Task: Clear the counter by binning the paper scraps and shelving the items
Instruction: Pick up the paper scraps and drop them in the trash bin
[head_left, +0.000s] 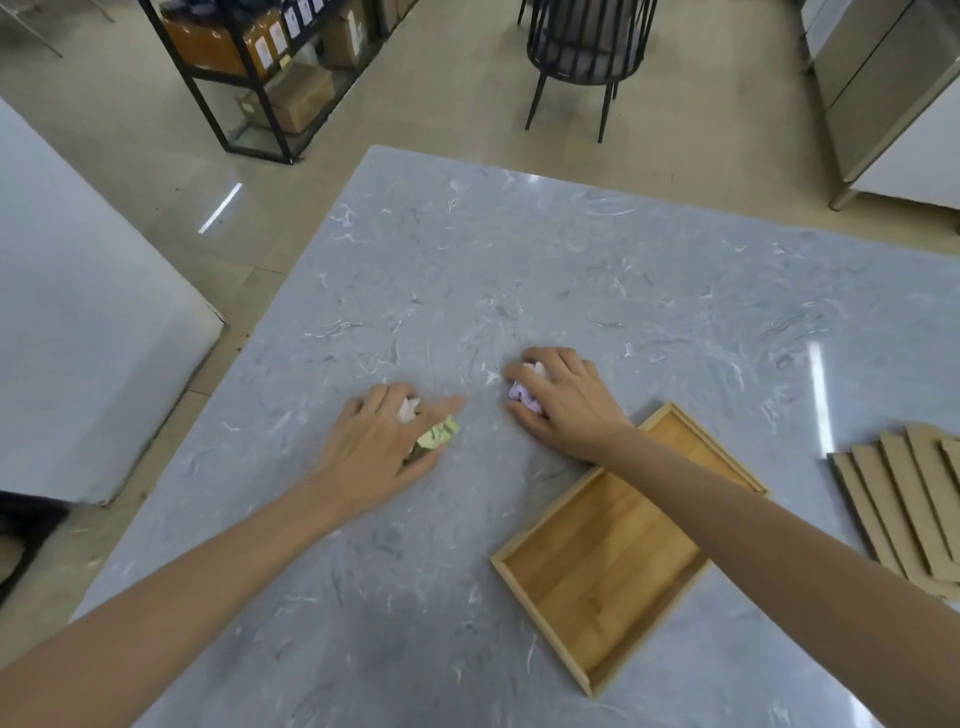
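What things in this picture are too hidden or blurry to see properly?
- Head view: crumpled yellow and pink paper scraps, mostly covered by the left hand.
- Crumpled lilac paper scrap, under the right hand.
- Flat brown cardboard pieces, cut off by the right edge.
- Shelf jar labels, too small.

Glossy marbled grey stone counter, smooth varnished wooden tray, matt brown cardboard sheets, crumpled paper scraps, black metal shelf.

On the counter mid-frame, my left hand covers crumpled paper scraps just left of my right hand over more crumpled paper, the wooden tray lower right beneath my forearm, cardboard sheets at the right edge.
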